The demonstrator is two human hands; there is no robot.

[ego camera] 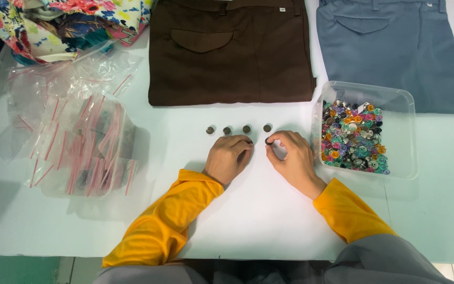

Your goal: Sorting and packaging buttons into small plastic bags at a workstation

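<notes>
Zip bags (82, 150): left of frame; clear plastic pouches with red seal strips, heaped loosely, crinkled.
Floral fabric (53, 23): upper left; bright printed cloth, bunched.
Brown trousers (229, 50): top centre; folded flat, matte weave, flap pocket.
Metal buttons (237, 129): centre; four small round dull-metal discs in a row, just above both hands.
Left hand (228, 158): centre; fingers curled under, knuckles up; contents cannot be told.
Right hand (290, 158): right of centre; thumb and forefinger pinched on a small dark round button (269, 141), directly below the row's rightmost disc.
Clear tub (400, 131): right; rectangular, holding mixed coloured and metallic snaps.
Blue-grey trousers (395, 50): upper right; folded.
</notes>
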